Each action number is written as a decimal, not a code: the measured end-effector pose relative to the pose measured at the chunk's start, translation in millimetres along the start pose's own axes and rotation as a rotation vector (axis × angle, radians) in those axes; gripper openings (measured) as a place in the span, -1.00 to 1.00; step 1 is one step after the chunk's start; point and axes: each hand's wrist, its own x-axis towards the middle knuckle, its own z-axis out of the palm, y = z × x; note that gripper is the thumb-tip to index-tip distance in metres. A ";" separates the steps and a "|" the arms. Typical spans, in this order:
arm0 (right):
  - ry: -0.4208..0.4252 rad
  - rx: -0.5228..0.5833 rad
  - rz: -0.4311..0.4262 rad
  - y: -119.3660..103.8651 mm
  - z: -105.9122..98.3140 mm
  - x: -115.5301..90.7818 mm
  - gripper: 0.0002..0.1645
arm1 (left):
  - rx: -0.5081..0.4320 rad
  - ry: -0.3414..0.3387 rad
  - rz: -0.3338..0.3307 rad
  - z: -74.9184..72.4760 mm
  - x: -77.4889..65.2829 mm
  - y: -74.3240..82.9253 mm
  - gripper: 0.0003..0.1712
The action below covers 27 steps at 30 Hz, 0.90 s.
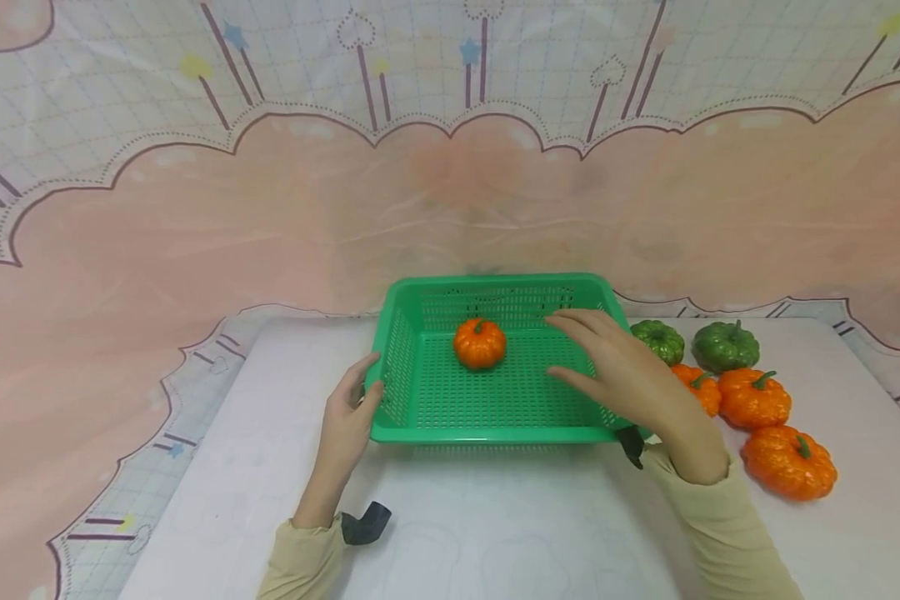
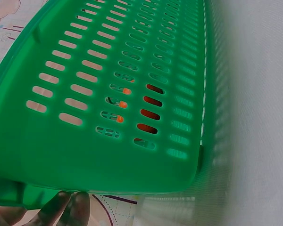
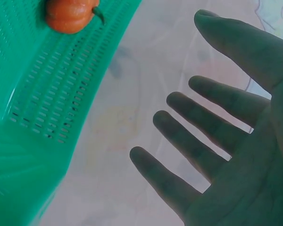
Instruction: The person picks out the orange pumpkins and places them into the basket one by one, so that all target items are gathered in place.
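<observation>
A green plastic basket [image 1: 495, 435] with slotted walls stands on the white table. Inside it, toward the back left, sits a small orange pumpkin [image 1: 480, 343] with a green stem. My left hand [image 1: 348, 412] holds the basket's left side, thumb and fingertips at the rim. In the left wrist view, the fingertips [image 2: 80, 207] show against the basket's edge. My right hand [image 1: 615, 367] hovers over the basket's right side, palm empty. Its fingers [image 3: 188, 146] are spread and fairly straight in the right wrist view.
Right of the basket lie several more pumpkins: a green pumpkin [image 1: 726, 346], another green pumpkin [image 1: 658, 340] near the basket, an orange pumpkin [image 1: 753, 398], a nearer orange pumpkin [image 1: 787, 463] and an orange one partly behind my right hand. A patterned cloth [image 1: 450, 200] hangs behind the table.
</observation>
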 end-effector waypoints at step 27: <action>0.026 -0.021 0.059 18.5 -9.8 -23.6 -0.23 | -0.010 -0.002 -0.014 0.3 0.3 -0.2 -0.50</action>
